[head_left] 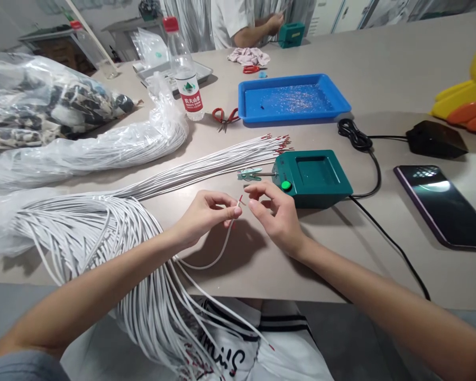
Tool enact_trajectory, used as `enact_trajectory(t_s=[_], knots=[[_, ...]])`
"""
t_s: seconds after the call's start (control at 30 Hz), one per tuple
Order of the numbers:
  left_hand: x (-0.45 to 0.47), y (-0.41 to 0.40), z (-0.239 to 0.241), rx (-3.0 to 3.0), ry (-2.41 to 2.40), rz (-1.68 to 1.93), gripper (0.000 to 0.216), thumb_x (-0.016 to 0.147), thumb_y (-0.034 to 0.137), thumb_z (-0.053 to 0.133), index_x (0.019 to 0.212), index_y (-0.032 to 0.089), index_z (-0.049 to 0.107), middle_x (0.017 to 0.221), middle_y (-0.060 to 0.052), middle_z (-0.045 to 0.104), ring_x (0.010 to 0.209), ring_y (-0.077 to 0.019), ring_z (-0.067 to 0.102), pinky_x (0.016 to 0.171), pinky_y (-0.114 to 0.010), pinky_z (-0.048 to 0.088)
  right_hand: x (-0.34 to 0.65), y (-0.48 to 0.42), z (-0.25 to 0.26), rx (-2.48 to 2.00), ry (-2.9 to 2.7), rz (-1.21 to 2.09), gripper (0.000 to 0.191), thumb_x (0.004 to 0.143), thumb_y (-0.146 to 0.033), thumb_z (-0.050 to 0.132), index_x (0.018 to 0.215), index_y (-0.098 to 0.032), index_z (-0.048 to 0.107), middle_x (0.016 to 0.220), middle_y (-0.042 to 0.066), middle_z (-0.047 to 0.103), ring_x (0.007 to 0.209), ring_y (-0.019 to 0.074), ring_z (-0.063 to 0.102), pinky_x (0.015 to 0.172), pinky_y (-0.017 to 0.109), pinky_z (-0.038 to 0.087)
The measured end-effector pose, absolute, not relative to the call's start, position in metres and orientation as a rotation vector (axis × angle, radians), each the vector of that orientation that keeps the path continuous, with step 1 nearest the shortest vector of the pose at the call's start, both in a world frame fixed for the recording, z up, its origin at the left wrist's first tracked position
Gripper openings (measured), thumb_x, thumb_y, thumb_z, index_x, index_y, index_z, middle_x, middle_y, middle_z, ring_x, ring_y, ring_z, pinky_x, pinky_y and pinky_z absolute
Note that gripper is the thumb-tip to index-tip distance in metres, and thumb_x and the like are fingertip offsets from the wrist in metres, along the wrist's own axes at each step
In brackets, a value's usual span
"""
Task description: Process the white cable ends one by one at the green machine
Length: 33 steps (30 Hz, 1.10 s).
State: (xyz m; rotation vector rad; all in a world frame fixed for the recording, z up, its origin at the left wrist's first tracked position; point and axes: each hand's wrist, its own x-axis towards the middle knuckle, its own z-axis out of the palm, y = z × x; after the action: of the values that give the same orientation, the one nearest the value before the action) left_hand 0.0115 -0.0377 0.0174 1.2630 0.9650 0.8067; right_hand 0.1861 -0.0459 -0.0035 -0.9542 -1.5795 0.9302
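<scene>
The left hand (pixel 218 209) pinches one white cable (pixel 227 242) between thumb and finger, close to its end. A thin red tip (pixel 241 199) pokes out past the pinch, toward one o'clock. The right hand (pixel 273 214) is just beside it at three o'clock, with its thumb and first finger a little apart, holding nothing.

The step in hand seems to be working on the cable's tip. To do it well, the left hand should pinch firmly, close to the end, so the tip can't wobble. The right fingers should touch the thin tip softly, as a hard tug might bend it.

A green box (pixel 321 182) sits at two o'clock from the right hand, and its little clip (pixel 249 174) is at eleven. The big pile of cables (pixel 143 259) lies at eight o'clock from the left hand; the loose cable should stay free of it, or it could snag.
</scene>
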Motion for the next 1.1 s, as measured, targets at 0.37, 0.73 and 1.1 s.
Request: enact_trajectory(t_s=[0.37, 0.73, 1.1], knots=[[0.0125, -0.0397, 0.0199, 1.267, 0.985, 0.742, 0.029, 0.068, 0.038, 0.077, 0.069, 0.011, 0.069, 0.056, -0.002, 0.062, 0.051, -0.011, 0.056, 0.05, -0.022, 0.042, 0.1876, -0.0437, -0.0054, -0.838, -1.731, 1.012, 0.03, 0.081, -0.027, 0.06, 0.111, -0.021, 0.057, 0.105, 0.007, 0.056, 0.094, 0.0181, 0.057, 0.066, 0.027, 0.049], [0.0147, -0.0391, 0.024, 1.346, 0.992, 0.75, 0.03, 0.069, 0.037, 0.077, 0.065, 0.008, 0.068, 0.056, -0.003, 0.061, 0.053, -0.0095, 0.053, 0.052, -0.02, 0.041, 0.1874, -0.0426, -0.003, -0.845, -1.676, 1.073, 0.012, 0.081, -0.028, 0.063, 0.087, -0.018, 0.064, 0.083, 0.003, 0.061, 0.081, 0.0157, 0.058, 0.066, 0.027, 0.047], [0.015, -0.041, 0.0221, 1.424, 1.043, 0.77, 0.033, 0.07, 0.042, 0.075, 0.07, 0.01, 0.069, 0.056, -0.003, 0.062, 0.052, -0.011, 0.054, 0.05, -0.021, 0.041, 0.1856, -0.0385, 0.001, -0.971, -1.504, 1.303, 0.016, 0.078, -0.029, 0.063, 0.069, -0.016, 0.062, 0.066, 0.0, 0.06, 0.065, 0.0132, 0.055, 0.059, 0.026, 0.042]])
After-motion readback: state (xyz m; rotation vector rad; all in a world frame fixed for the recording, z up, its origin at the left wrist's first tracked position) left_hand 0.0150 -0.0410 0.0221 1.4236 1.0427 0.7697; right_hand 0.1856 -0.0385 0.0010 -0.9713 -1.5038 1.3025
